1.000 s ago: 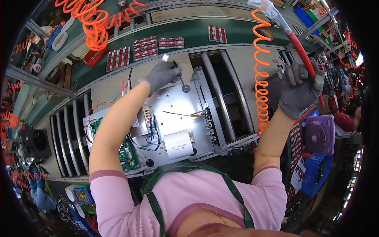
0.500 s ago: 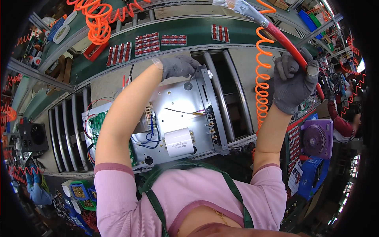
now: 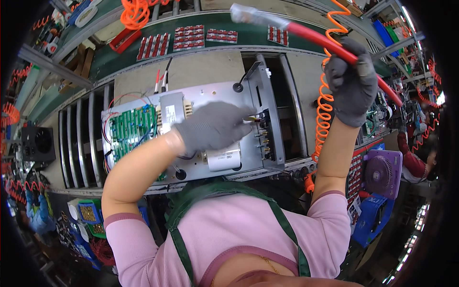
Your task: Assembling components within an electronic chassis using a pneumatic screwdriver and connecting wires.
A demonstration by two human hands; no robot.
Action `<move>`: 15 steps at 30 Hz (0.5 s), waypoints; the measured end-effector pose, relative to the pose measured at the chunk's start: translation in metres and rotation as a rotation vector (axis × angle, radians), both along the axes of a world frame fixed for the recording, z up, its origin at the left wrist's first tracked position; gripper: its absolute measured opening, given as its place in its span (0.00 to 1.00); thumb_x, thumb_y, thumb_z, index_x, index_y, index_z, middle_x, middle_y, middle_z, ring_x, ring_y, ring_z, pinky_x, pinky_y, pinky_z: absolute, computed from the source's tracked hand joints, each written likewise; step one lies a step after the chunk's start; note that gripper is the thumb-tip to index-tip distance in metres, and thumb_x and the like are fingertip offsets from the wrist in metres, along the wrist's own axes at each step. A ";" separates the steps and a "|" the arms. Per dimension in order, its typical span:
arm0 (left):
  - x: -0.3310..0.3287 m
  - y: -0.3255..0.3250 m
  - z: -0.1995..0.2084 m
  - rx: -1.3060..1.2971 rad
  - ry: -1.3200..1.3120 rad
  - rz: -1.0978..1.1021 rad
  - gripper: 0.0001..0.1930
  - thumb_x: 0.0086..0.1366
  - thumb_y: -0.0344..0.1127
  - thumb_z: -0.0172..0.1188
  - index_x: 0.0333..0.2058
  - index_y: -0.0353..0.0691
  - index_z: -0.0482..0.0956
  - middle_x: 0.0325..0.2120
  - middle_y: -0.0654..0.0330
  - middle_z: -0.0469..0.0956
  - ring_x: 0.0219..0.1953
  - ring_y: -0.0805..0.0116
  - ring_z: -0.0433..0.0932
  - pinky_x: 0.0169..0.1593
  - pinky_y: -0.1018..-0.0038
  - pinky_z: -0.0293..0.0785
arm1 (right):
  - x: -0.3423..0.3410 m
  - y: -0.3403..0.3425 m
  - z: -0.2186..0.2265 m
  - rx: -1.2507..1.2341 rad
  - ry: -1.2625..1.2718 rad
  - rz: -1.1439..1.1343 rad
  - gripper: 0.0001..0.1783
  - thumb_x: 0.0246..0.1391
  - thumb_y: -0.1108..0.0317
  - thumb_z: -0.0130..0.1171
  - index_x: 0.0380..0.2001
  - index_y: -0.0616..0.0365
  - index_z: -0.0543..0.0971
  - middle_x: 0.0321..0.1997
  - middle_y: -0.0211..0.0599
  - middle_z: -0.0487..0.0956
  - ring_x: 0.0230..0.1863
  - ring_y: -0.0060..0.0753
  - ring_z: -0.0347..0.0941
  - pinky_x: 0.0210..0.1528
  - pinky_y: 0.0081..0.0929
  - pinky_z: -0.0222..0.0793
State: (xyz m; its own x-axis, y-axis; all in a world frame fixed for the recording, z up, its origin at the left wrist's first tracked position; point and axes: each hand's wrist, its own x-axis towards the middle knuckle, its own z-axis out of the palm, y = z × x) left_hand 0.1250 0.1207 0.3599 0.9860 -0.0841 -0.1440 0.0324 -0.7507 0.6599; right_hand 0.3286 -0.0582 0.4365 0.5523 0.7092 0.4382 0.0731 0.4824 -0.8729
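Observation:
My right hand point(image 3: 355, 83), in a grey glove, is closed around the red handle of a hammer point(image 3: 321, 40). The hammer is raised above the far right of the bench, its head wrapped in clear plastic or tape. My gloved left hand point(image 3: 215, 128) is over the metal chassis point(image 3: 191, 98), fingertips at the short wires point(image 3: 256, 117) by the dark end panel point(image 3: 268, 110). Motion blurs those fingers, and whether they grip a wire cannot be made out. The chassis carries a green circuit board point(image 3: 131, 125), a transformer point(image 3: 172, 111) and a white cylindrical capacitor point(image 3: 224, 160).
Metal rollers point(image 3: 79, 143) lie under and beside the chassis. Red component packs point(image 3: 189, 38) rest on the green belt point(image 3: 229, 24) behind. An orange coiled hose point(image 3: 324, 112) hangs between the chassis and my right arm. A purple fan point(image 3: 382, 173) stands at right.
My left hand has moved from the end panel's far corner down to the wires near its middle. The hammer has shifted left and its head end has tilted lower.

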 end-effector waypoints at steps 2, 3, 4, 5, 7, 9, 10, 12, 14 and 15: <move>-0.018 -0.035 -0.001 0.155 -0.083 0.067 0.21 0.58 0.40 0.56 0.49 0.38 0.72 0.35 0.52 0.76 0.35 0.53 0.77 0.40 0.61 0.73 | -0.009 0.008 -0.001 -0.196 -0.131 0.044 0.19 0.54 0.62 0.49 0.44 0.65 0.75 0.23 0.39 0.77 0.22 0.22 0.69 0.23 0.19 0.63; -0.024 -0.050 0.002 0.257 -0.080 0.098 0.20 0.56 0.39 0.57 0.47 0.37 0.74 0.33 0.53 0.75 0.34 0.55 0.77 0.38 0.62 0.73 | -0.017 0.012 0.002 -0.341 -0.249 0.039 0.18 0.54 0.62 0.49 0.40 0.64 0.78 0.26 0.38 0.78 0.24 0.20 0.70 0.25 0.19 0.64; -0.030 -0.063 -0.004 0.245 -0.164 0.131 0.19 0.55 0.39 0.58 0.45 0.37 0.74 0.32 0.54 0.74 0.33 0.56 0.76 0.36 0.63 0.72 | -0.024 0.018 0.009 -0.470 -0.289 0.126 0.17 0.53 0.62 0.50 0.38 0.64 0.79 0.27 0.36 0.78 0.26 0.20 0.71 0.27 0.18 0.64; -0.036 -0.075 -0.016 0.238 -0.243 0.180 0.18 0.54 0.38 0.58 0.43 0.36 0.75 0.32 0.55 0.73 0.33 0.58 0.75 0.35 0.63 0.72 | -0.032 0.028 0.009 -0.592 -0.332 0.229 0.16 0.53 0.62 0.52 0.36 0.63 0.80 0.28 0.34 0.79 0.27 0.20 0.71 0.29 0.18 0.65; -0.040 -0.087 -0.035 0.243 -0.382 0.236 0.15 0.53 0.38 0.59 0.39 0.37 0.75 0.32 0.56 0.72 0.33 0.60 0.74 0.34 0.65 0.71 | -0.057 0.048 -0.003 -0.749 -0.364 0.258 0.18 0.48 0.58 0.57 0.33 0.63 0.82 0.28 0.35 0.80 0.27 0.21 0.72 0.27 0.18 0.65; -0.041 -0.089 -0.047 0.282 -0.498 0.262 0.12 0.52 0.37 0.58 0.35 0.37 0.76 0.31 0.56 0.72 0.34 0.62 0.74 0.33 0.66 0.71 | -0.071 0.062 -0.021 -0.851 -0.354 0.303 0.16 0.50 0.61 0.57 0.34 0.64 0.81 0.26 0.34 0.79 0.26 0.21 0.72 0.29 0.19 0.67; -0.042 -0.087 -0.051 0.276 -0.511 0.265 0.12 0.52 0.37 0.58 0.34 0.37 0.75 0.31 0.57 0.72 0.34 0.62 0.73 0.33 0.66 0.71 | -0.076 0.069 -0.026 -0.882 -0.378 0.338 0.15 0.50 0.62 0.57 0.34 0.65 0.81 0.26 0.34 0.79 0.26 0.21 0.72 0.30 0.20 0.68; -0.044 -0.084 -0.058 0.266 -0.539 0.269 0.12 0.51 0.36 0.58 0.34 0.38 0.75 0.31 0.57 0.71 0.35 0.61 0.73 0.34 0.65 0.71 | -0.084 0.081 -0.033 -0.943 -0.426 0.405 0.14 0.51 0.64 0.56 0.34 0.65 0.81 0.26 0.34 0.80 0.26 0.22 0.73 0.31 0.21 0.69; -0.045 -0.084 -0.067 0.316 -0.567 0.236 0.12 0.50 0.36 0.59 0.33 0.38 0.75 0.30 0.57 0.71 0.35 0.61 0.73 0.34 0.66 0.71 | -0.090 0.091 -0.042 -0.947 -0.590 0.393 0.14 0.51 0.63 0.57 0.34 0.64 0.81 0.27 0.35 0.80 0.26 0.22 0.74 0.31 0.21 0.70; -0.045 -0.084 -0.069 0.341 -0.581 0.219 0.11 0.50 0.36 0.59 0.32 0.38 0.75 0.30 0.57 0.71 0.35 0.61 0.73 0.34 0.66 0.71 | -0.091 0.094 -0.045 -0.946 -0.671 0.385 0.14 0.51 0.63 0.57 0.34 0.64 0.81 0.27 0.36 0.81 0.26 0.22 0.74 0.31 0.21 0.71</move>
State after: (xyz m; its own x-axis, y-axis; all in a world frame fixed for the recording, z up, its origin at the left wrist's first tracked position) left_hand 0.0802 0.0371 0.2912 0.9002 0.0810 0.4280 -0.0802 -0.9349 0.3457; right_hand 0.2373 0.0355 0.3918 0.0985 0.9701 -0.2220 0.6368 -0.2329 -0.7351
